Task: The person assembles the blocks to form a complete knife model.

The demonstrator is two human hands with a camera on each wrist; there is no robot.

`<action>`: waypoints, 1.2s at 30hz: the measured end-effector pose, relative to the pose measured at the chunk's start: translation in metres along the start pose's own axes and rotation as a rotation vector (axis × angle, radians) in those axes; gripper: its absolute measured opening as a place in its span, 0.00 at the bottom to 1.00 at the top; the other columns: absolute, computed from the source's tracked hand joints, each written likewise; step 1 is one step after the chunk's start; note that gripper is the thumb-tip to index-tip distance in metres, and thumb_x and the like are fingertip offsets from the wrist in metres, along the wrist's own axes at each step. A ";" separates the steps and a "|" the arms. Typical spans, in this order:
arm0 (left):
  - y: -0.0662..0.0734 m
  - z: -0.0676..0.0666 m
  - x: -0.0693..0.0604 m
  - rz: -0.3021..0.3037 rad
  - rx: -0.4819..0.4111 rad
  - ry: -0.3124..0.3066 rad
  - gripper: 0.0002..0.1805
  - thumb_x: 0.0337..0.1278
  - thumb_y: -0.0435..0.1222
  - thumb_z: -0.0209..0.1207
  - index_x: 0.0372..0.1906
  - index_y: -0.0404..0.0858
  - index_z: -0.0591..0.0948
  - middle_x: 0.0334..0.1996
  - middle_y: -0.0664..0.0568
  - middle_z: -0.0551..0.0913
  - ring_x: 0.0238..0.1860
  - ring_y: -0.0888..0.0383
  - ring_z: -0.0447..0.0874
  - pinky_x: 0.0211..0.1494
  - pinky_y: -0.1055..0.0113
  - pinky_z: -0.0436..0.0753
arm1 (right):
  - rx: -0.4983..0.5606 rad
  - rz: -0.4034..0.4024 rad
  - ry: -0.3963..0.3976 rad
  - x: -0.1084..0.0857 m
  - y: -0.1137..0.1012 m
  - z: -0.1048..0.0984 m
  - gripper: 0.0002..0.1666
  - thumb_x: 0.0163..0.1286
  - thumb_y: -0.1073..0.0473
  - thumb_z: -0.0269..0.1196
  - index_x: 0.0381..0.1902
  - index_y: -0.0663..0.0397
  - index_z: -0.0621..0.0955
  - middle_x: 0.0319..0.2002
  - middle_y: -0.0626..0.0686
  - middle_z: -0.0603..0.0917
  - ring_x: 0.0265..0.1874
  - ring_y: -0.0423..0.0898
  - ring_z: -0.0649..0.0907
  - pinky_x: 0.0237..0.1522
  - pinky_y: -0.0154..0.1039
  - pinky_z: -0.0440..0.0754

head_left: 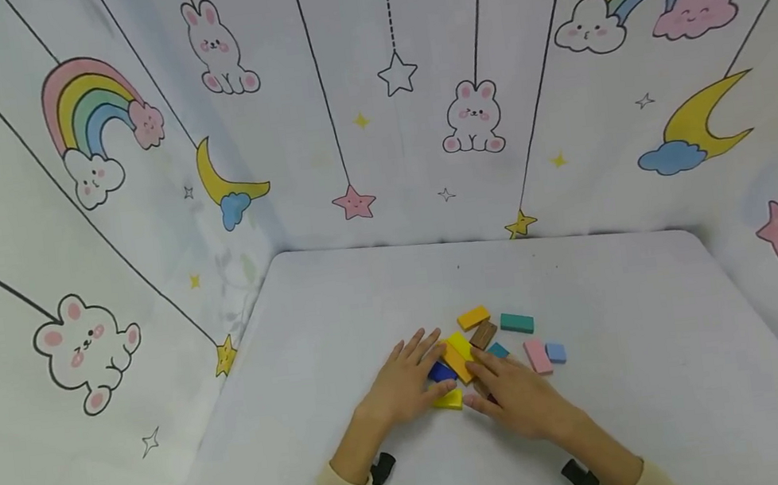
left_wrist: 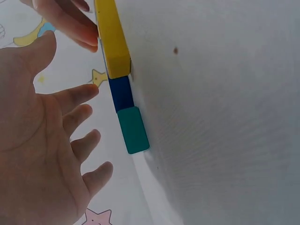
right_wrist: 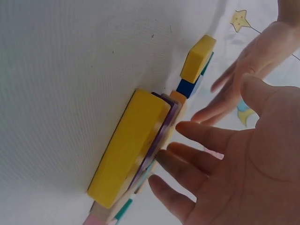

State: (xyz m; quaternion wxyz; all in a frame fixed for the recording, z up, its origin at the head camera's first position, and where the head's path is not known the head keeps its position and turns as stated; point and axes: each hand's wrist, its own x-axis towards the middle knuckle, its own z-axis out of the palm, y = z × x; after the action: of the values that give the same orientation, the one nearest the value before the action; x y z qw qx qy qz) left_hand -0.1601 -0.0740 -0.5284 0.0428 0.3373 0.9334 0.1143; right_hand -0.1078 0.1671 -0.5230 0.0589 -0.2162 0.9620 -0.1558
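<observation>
My left hand (head_left: 405, 385) lies with spread fingers at the left side of a loose cluster of coloured blocks, beside a dark blue block (head_left: 442, 372) and a yellow block (head_left: 449, 400). Opposite it, my right hand (head_left: 518, 396) has its fingertips at the cluster's right side, near an orange block (head_left: 456, 361) and partly covering darker blocks. In the left wrist view, a yellow block (left_wrist: 112, 40), a blue block (left_wrist: 122, 93) and a teal block (left_wrist: 133, 130) stand beyond the left hand's fingertips. A long yellow block (right_wrist: 129, 150) shows in the right wrist view, with the right hand's relaxed fingers beside it.
Behind the hands lie a yellow-orange block (head_left: 473, 318), a brown block (head_left: 484, 335) and a green block (head_left: 517, 323). To the right are a pink block (head_left: 538, 357) and a light blue block (head_left: 556, 352). Patterned sheets surround the white table (head_left: 625, 288).
</observation>
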 end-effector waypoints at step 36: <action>0.015 0.005 0.004 -0.022 -0.004 -0.014 0.39 0.78 0.63 0.45 0.75 0.37 0.74 0.78 0.46 0.67 0.78 0.49 0.65 0.77 0.53 0.69 | -0.156 -0.042 -0.028 0.013 -0.007 0.001 0.51 0.76 0.28 0.55 0.77 0.64 0.68 0.76 0.63 0.69 0.74 0.58 0.72 0.72 0.55 0.73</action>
State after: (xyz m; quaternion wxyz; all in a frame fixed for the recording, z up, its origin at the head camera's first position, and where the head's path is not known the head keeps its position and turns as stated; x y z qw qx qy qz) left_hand -0.1534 -0.0597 -0.5300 0.0511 0.3278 0.9365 0.1134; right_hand -0.1168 0.1547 -0.5226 0.0523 -0.2424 0.9656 -0.0786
